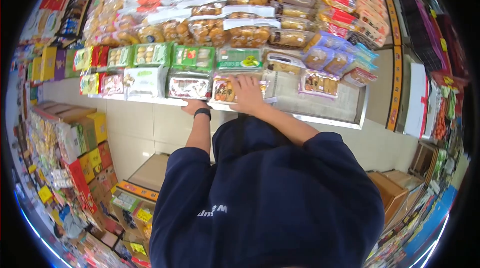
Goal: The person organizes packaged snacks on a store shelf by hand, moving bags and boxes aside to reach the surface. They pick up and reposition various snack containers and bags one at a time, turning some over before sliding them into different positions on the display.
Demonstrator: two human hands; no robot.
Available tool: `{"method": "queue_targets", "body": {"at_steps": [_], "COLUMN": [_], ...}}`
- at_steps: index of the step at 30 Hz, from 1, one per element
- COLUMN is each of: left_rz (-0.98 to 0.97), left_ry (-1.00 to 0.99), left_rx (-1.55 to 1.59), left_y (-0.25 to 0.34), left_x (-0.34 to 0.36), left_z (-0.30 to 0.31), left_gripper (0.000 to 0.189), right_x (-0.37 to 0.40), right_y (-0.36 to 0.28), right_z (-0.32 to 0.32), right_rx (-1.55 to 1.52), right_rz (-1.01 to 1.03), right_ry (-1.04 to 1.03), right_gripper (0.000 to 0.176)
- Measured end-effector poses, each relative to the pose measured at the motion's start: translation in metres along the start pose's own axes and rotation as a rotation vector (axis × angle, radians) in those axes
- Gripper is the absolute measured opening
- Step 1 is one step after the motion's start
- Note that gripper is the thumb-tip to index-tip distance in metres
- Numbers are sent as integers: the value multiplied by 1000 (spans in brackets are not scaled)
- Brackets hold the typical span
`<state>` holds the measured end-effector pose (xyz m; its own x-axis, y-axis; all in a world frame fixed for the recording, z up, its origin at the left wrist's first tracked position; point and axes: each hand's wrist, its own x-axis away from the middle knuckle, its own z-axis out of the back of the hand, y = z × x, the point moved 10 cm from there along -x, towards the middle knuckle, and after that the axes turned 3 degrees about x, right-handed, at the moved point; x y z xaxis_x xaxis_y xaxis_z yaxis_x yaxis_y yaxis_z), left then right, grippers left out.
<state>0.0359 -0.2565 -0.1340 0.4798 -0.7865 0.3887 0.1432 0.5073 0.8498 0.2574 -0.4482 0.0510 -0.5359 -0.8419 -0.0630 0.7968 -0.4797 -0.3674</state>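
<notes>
My right hand (246, 93) lies on a clear-wrapped pastry package (223, 89) with an orange and purple label in the front row. Its fingers are stretched out and apart over the wrapper. My left hand (194, 106), with a dark band on the wrist, is at the metal front edge of the display table (305, 116). It sits just below a dark red see-through pack (189, 88), and its fingers are mostly hidden. Behind my right hand are a green-labelled box (239, 58) and a green-trimmed pack (192, 58).
Bagged breads (210, 30) fill the rows farther back. Purple-wrapped packs (327, 58) are piled to the right, near a clear pack of pastries (319, 84). Cartons (90, 163) and shelves line the left side. A cardboard box (387, 193) stands at lower right.
</notes>
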Motion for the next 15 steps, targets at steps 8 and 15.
{"method": "queue_targets", "body": {"at_steps": [8,15], "left_rz": [197,170], "left_ry": [-116,-141], "left_rx": [39,87], "left_y": [28,27], "left_x": [45,42], "left_z": [2,0], "left_gripper": [71,72], "right_x": [27,143], "right_y": [13,205], "right_z": [22,72], "right_rx": [-110,-82], "right_rz": [62,-239], "right_ry": [-23,121], "right_gripper": [101,69]}}
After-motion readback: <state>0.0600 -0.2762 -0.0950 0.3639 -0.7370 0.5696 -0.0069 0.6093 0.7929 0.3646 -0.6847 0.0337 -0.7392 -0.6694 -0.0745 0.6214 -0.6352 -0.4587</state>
